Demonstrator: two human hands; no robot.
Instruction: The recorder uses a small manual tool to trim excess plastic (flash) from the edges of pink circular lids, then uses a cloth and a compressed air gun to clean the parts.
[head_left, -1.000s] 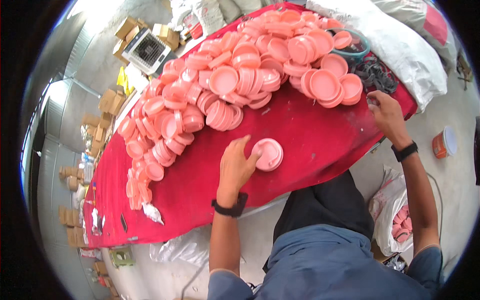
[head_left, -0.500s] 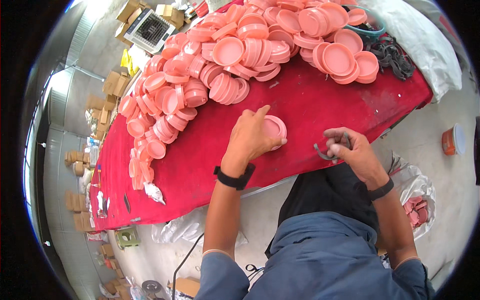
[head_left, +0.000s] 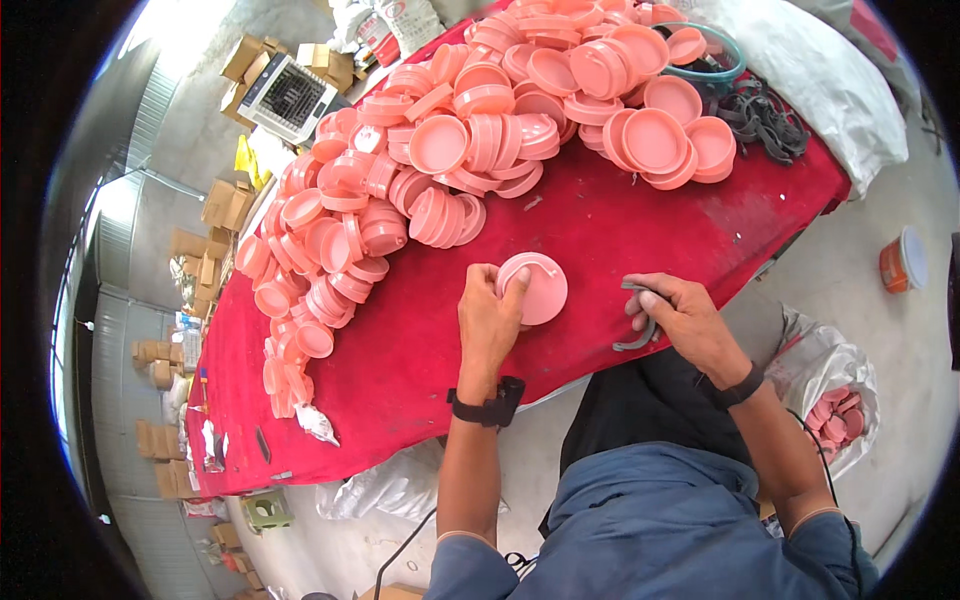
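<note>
Left hand (head_left: 490, 320) sits just left of frame centre, fingers curled over the near edge of a single pink round lid (head_left: 535, 288) and gripping it; the lid lies flat on the red table (head_left: 400, 370), apart from the rest. Right hand (head_left: 685, 320), right of centre, is closed around a dark grey rubber ring (head_left: 640, 330), which loops out below the fingers at the table's near edge. I see black wristbands on both of my wrists. Above the held lid, across the upper middle of the frame, a large heap of pink lids (head_left: 470, 150) spreads over the table, some flat, some on edge, and trails down the left side toward the lower left. At upper right, a tangle of dark rubber rings (head_left: 760, 115) lies beside the heap, with a teal-rimmed basin (head_left: 735, 60) behind it holding more lids. A white sack (head_left: 830, 90) hangs off the table's far right corner. On the floor to the right: an orange tub (head_left: 900, 265) and a plastic bag of pink lids (head_left: 835, 410). Upper left shows cardboard boxes (head_left: 215, 200) and a white crate (head_left: 285, 95).
</note>
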